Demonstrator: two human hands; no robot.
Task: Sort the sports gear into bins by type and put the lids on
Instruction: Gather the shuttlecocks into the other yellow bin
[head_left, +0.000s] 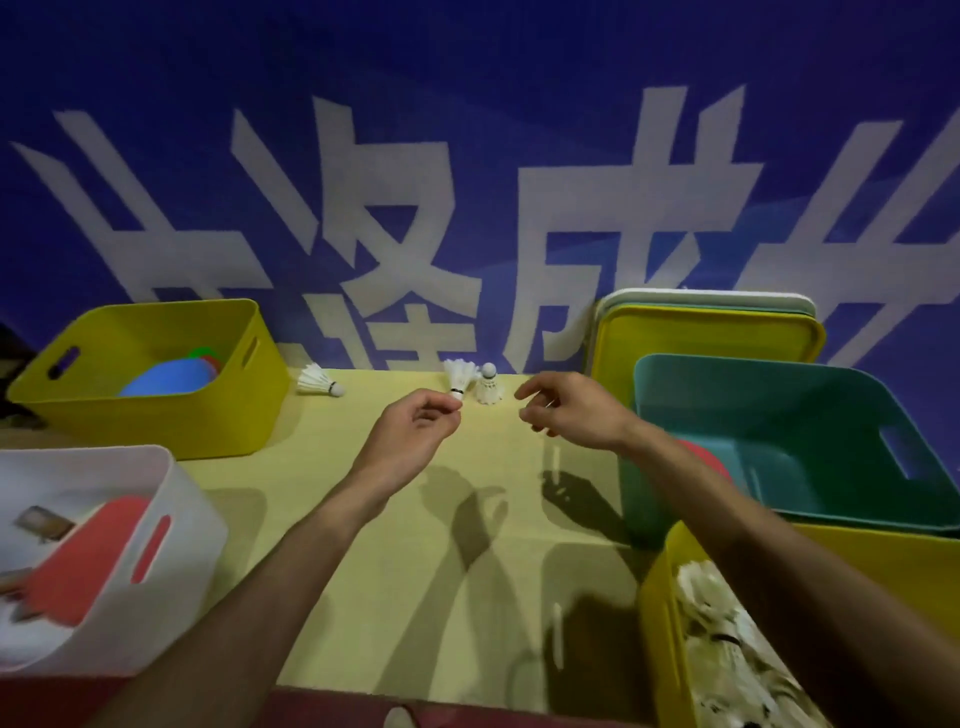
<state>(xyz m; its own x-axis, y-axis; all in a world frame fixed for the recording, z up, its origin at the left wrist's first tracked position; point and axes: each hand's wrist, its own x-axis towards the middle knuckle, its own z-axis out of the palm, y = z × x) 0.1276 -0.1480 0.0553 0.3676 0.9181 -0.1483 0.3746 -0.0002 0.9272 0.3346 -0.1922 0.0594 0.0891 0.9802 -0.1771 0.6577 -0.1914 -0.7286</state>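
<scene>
My left hand (415, 431) pinches a white shuttlecock (460, 376) by its cork, feathers pointing up. Just right of it a second shuttlecock (488, 387) stands on its feathers near the table's back edge. My right hand (569, 410) hovers beside that one with fingers loosely curled, holding nothing. A third shuttlecock (319, 382) lies on its side further left. A yellow bin (670, 597) at the front right holds several white shuttlecocks.
A yellow bin (156, 415) at the back left holds coloured discs. A white bin (171, 519) at the front left holds red paddles. A teal bin (810, 415) on the right holds something red. Stacked lids (706, 327) lean behind it. The yellow table (415, 571) lies between.
</scene>
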